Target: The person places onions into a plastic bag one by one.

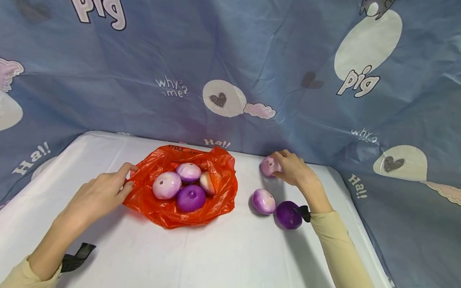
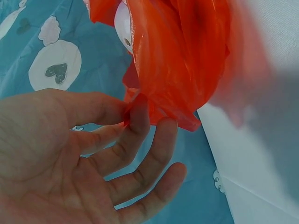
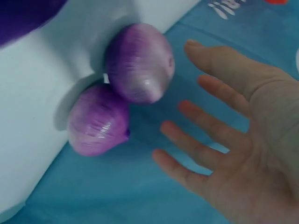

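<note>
An orange-red plastic bag (image 1: pixel 219 204) lies spread wide on the table, with several purple and white onions (image 1: pixel 167 185) inside. At its left rim, my left hand (image 1: pixel 99 194) pinches the plastic between thumb and forefinger; the left wrist view shows the other fingers spread loosely below the bag. My right hand (image 1: pixel 293 168) is beside a pale pink-purple onion (image 1: pixel 268 167) near the table's back edge, partly hiding it. In the right wrist view its fingers (image 3: pixel 205 121) are spread apart from the onions (image 3: pixel 140 63), with nothing held.
A white and purple onion (image 1: pixel 263 201) and a dark purple onion (image 1: pixel 289 215) sit close together right of the bag, below my right wrist. The table (image 1: pixel 216 256) has a white cover. A blue printed cloth (image 1: pixel 252 52) hangs behind it.
</note>
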Demonstrator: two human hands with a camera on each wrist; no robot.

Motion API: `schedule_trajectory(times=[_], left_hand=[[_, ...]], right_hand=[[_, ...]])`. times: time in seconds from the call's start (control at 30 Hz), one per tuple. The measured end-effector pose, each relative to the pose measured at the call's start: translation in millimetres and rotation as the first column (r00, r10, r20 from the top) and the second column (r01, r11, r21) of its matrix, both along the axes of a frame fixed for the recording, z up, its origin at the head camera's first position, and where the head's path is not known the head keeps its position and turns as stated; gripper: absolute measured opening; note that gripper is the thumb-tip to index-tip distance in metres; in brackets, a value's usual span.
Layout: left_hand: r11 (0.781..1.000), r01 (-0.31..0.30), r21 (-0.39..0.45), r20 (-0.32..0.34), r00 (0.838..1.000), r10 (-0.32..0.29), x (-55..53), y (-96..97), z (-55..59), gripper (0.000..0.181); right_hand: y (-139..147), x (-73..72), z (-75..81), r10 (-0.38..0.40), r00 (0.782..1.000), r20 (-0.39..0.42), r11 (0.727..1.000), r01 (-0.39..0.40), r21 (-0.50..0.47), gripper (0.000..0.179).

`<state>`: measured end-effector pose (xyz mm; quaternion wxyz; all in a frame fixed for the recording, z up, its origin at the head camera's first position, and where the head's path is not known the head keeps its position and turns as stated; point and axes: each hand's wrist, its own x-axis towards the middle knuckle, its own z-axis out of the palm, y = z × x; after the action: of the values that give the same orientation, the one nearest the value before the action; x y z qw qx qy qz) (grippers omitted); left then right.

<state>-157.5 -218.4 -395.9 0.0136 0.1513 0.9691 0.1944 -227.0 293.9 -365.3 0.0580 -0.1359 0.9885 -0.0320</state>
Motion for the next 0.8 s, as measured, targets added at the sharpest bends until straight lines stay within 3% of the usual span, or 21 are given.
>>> schedule_trajectory(times=[0.8], left_hand=[[1.0, 0.002, -0.014, -0.007, 1.0, -0.002, 1.3, 3.2, 1.9, 0.04]], right_hand=[[1.9, -21.0, -35.4, 0.132, 0.99, -0.051, 0.986, -0.126, 0.109, 0.071]])
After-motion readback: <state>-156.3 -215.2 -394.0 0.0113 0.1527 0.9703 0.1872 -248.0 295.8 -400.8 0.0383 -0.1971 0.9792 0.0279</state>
